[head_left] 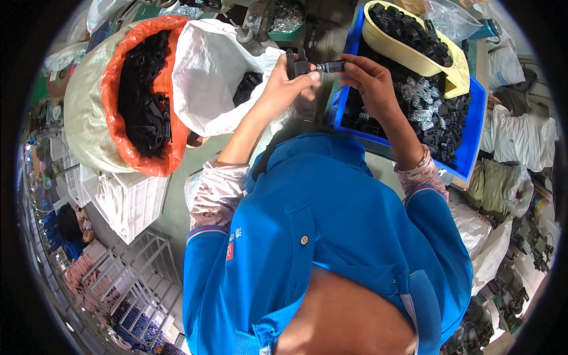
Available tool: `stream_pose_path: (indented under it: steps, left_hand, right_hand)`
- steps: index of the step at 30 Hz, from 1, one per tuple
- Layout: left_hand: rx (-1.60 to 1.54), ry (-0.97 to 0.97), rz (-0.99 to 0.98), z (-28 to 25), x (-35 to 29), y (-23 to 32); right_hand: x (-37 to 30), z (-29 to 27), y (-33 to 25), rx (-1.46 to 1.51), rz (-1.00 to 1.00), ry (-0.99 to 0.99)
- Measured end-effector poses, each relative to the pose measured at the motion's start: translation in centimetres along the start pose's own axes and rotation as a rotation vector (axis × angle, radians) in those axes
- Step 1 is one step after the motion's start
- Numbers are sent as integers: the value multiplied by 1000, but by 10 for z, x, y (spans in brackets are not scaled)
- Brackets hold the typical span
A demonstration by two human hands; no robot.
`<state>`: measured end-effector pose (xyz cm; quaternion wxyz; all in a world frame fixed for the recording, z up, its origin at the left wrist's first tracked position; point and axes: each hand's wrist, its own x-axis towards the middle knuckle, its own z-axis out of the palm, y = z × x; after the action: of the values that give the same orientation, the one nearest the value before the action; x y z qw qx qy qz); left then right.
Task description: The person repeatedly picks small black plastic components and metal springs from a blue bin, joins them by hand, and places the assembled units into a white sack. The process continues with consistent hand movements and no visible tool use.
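Head view shows left hand (281, 89) curled, right hand (375, 87) pinching.

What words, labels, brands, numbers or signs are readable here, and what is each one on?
Blue shirt: small white lettering above a red patch; too small to read surely, so not quoted.
Black part in the left hand: no text visible.
Blue tray, yellow scoop: no text visible.
Background: nothing legible.

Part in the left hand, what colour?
The part is black; best seen in the head view.
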<state>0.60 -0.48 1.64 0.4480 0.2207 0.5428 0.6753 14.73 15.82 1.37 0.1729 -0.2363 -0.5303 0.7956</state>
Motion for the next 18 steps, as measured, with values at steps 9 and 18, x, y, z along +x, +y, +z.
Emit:
stream_pose_path:
  steps: [9, 18]
  left_hand:
    - [-115, -256, -265, 1, -22, 15]
    - [-50, -287, -278, 7, -25, 15]
  right_hand:
    - [4, -4, -41, -97, -105, -117]
    - [9, -12, -40, -319, -146, -231]
